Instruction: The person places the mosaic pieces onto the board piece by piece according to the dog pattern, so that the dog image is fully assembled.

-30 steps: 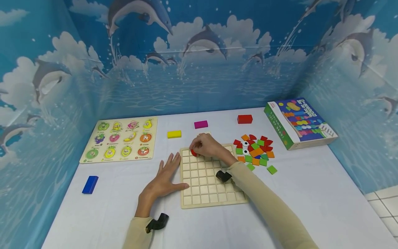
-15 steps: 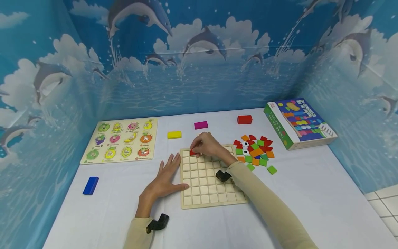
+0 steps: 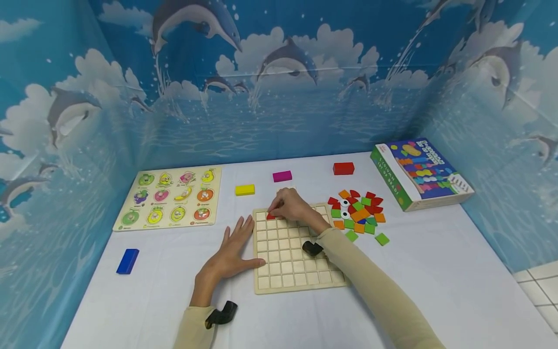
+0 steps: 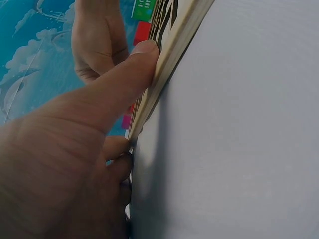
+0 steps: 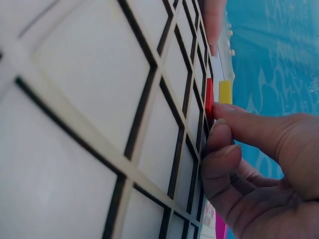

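A wooden grid board (image 3: 285, 266) lies on the white table in front of me. My right hand (image 3: 288, 204) is over its far left corner, fingers pinching a small red tile (image 3: 271, 216) with a curved edge. In the right wrist view the red tile (image 5: 209, 99) is in the far row of the grid, thumb and fingertip against its side. My left hand (image 3: 228, 254) lies spread beside the board's left edge. Its thumb (image 4: 144, 50) rests on the board's rim in the left wrist view. The right hand and forearm hide part of the grid.
Right of the board lies a pile of loose tiles (image 3: 359, 213) in red, orange, green and blue, with two eye-patterned pieces. A fruit puzzle board (image 3: 170, 198) lies at the left. Blue (image 3: 128, 261), yellow (image 3: 245, 189), magenta (image 3: 282, 176) and red blocks (image 3: 343, 168) and a game box (image 3: 423, 174) surround these.
My right hand has brought the red tile from a tilted pose down flatter at the board's far left corner. The left hand stays in place.
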Tool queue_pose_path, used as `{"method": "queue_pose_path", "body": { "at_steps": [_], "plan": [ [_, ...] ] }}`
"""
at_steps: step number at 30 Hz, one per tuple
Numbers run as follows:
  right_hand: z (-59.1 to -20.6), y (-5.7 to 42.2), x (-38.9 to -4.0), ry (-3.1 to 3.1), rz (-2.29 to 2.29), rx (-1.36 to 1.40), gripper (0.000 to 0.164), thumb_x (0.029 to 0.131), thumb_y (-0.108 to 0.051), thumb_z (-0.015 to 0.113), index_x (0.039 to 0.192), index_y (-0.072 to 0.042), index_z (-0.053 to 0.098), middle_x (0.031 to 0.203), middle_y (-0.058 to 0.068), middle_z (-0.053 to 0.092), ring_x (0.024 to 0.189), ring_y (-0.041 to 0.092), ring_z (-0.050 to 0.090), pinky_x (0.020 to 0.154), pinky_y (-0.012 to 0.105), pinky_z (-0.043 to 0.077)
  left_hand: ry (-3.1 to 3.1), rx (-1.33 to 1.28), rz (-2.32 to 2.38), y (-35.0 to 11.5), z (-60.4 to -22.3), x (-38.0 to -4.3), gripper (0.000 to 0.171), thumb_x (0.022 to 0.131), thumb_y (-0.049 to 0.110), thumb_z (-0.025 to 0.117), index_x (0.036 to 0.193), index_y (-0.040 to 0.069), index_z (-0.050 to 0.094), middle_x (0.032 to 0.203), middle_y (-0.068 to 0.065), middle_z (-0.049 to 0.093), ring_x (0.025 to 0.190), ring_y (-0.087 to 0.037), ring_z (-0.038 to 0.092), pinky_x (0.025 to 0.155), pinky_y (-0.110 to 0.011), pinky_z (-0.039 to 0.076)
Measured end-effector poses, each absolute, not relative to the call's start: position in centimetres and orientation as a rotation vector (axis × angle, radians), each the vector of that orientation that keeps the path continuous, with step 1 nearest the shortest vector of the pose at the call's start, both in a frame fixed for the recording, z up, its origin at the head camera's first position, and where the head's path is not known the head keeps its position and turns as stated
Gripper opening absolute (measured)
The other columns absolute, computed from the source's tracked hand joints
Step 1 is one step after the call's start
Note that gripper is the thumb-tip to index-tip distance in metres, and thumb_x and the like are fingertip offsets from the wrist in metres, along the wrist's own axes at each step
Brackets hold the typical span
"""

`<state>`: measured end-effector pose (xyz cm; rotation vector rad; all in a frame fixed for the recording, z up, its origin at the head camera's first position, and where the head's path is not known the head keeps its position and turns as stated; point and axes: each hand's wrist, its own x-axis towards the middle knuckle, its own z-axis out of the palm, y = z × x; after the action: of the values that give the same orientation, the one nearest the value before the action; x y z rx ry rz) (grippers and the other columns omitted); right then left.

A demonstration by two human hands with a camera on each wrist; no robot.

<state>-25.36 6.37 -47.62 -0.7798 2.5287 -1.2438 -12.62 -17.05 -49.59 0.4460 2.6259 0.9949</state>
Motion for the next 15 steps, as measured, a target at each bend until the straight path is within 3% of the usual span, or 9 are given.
{"method": "queue_pose_path", "body": {
  "at_steps": [4, 8, 11, 15],
  "plan": [
    [-47.7, 6.6, -25.2, 2.559, -1.219, -0.789, 0.006, 0.094, 0.0, 0.082, 0.098, -0.001, 0.087, 0.087, 0.007, 0.082, 0.081, 0.016, 0.07, 0.129, 0.044, 0.037, 2.628, 0.441, 0.99, -16.9, -49.7, -12.6, 0.116, 0.089, 0.047, 0.088, 0.174, 0.012, 0.016, 0.182, 0.0, 0.006, 0.168, -0.023, -0.006, 0.135, -0.054, -0.011],
    [-47.1, 7.8, -24.8, 2.57, -1.247, -0.858, 0.013, 0.097, -0.004, 0.08, 0.107, 0.001, 0.085, 0.096, 0.008, 0.082, 0.079, 0.016, 0.066, 0.094, 0.038, 0.061, 2.632, 0.437, 0.98, -16.9, -49.8, -12.6, 0.117, 0.089, 0.047, 0.088, 0.174, 0.013, 0.016, 0.182, 0.0, 0.006, 0.168, -0.022, -0.006, 0.135, -0.054, -0.01],
    [-46.4, 9.4, -24.4, 2.53, -1.298, -0.925, 0.018, 0.098, -0.006, 0.079, 0.113, 0.003, 0.083, 0.099, 0.011, 0.081, 0.075, 0.02, 0.064, 0.07, 0.03, 0.058, 2.631, 0.429, 0.963, -16.9, -49.8, -12.6, 0.118, 0.088, 0.049, 0.088, 0.174, 0.015, 0.014, 0.182, 0.002, 0.005, 0.168, -0.02, -0.006, 0.135, -0.052, -0.01],
    [-45.7, 12.5, -24.0, 2.452, -1.37, -0.919, 0.025, 0.099, -0.008, 0.079, 0.12, 0.005, 0.079, 0.098, 0.016, 0.08, 0.069, 0.033, 0.068, 0.064, 0.026, 0.057, 2.632, 0.418, 0.964, -17.0, -49.6, -12.5, 0.118, 0.088, 0.049, 0.088, 0.174, 0.015, 0.015, 0.182, 0.002, 0.005, 0.168, -0.02, -0.006, 0.135, -0.051, -0.01]
  ]
}}
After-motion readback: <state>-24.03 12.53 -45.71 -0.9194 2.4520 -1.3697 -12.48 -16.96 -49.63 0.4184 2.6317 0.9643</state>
